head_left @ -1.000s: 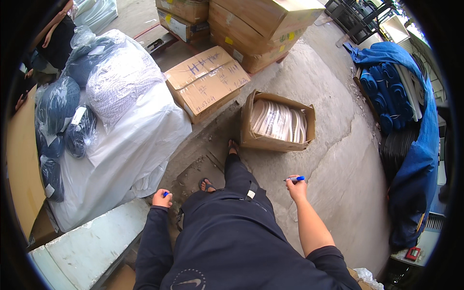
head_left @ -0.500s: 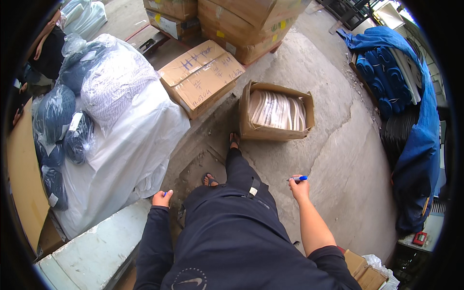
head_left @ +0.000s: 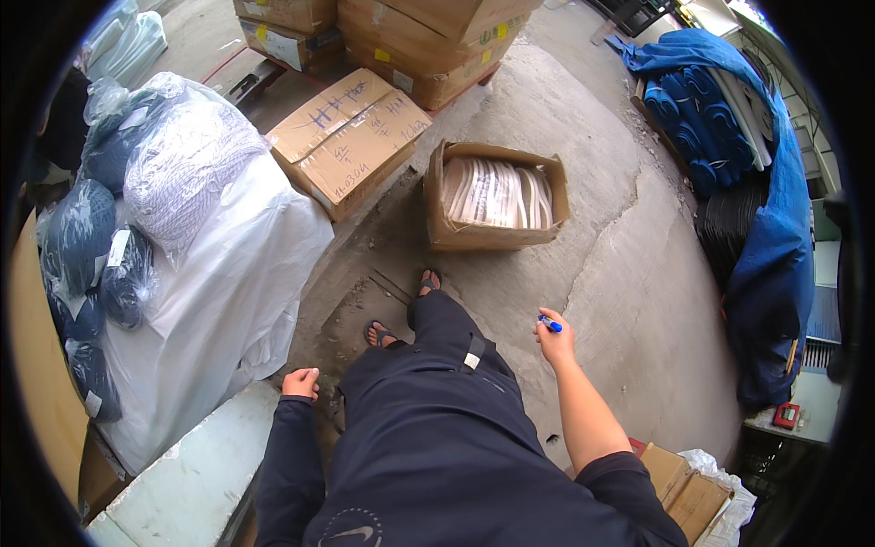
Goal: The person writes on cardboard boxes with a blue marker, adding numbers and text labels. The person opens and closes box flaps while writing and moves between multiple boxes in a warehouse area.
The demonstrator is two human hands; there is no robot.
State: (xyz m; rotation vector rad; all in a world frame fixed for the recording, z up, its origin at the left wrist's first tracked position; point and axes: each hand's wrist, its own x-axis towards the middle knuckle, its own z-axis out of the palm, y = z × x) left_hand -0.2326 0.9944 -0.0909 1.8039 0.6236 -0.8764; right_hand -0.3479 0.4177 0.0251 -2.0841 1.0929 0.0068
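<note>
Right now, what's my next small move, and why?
Perhaps tilt the blue marker to check whether it's capped: your right hand has it in its grip, and this view doesn't clearly settle that.

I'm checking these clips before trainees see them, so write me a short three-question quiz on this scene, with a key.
1. Which hand holds the blue-ended marker pen?
2. True or false: the open cardboard box is empty.
3. In the picture, where does that open box stand relative to the closed, handwritten carton?
A) To its left
B) To its right
C) On top of it

Key:
1. The right hand.
2. False; pale curved pieces are packed inside.
3. B.
</note>
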